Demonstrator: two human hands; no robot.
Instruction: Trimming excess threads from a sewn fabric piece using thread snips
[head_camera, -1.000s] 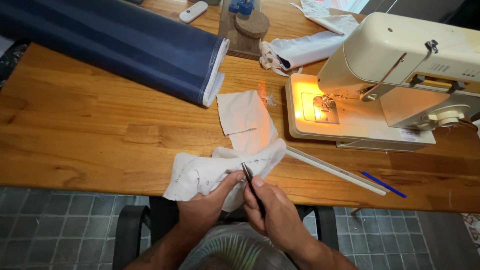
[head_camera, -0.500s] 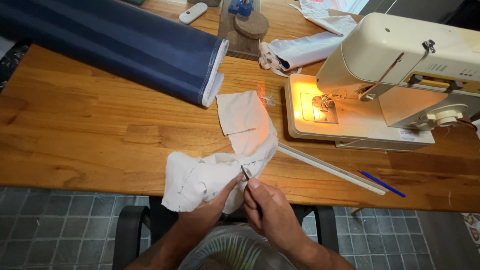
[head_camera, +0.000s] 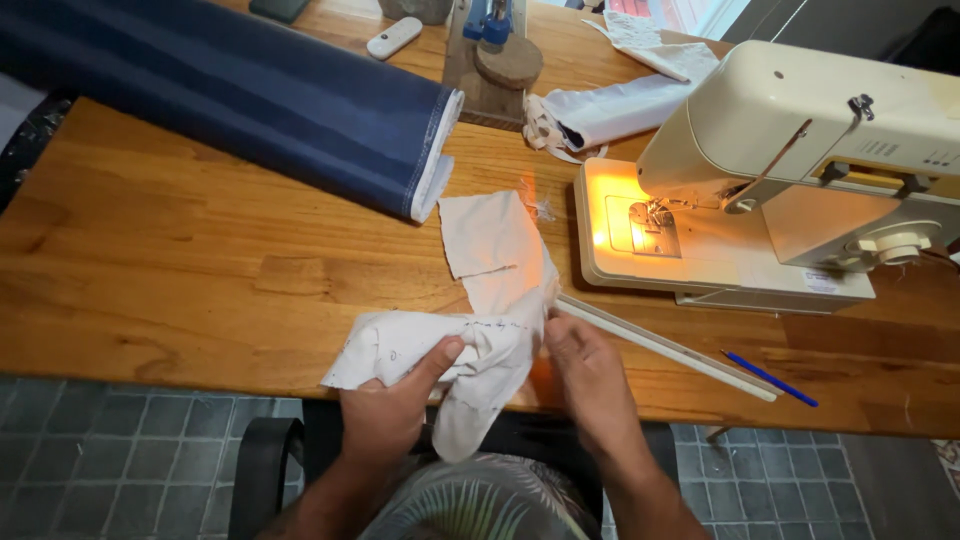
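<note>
Left hand (head_camera: 395, 415) pinches crumpled off-white cotton fabric piece (head_camera: 480, 320) at desk (head_camera: 180, 260) edge. Right hand (head_camera: 590, 375) beside it, fingers curled on seam; grip unclear. Step looks like seam handling. Cream sewing machine (head_camera: 760, 190) beyond right hand.

Small white label (head_camera: 822, 281) on sewing machine (head_camera: 800, 130)
</note>
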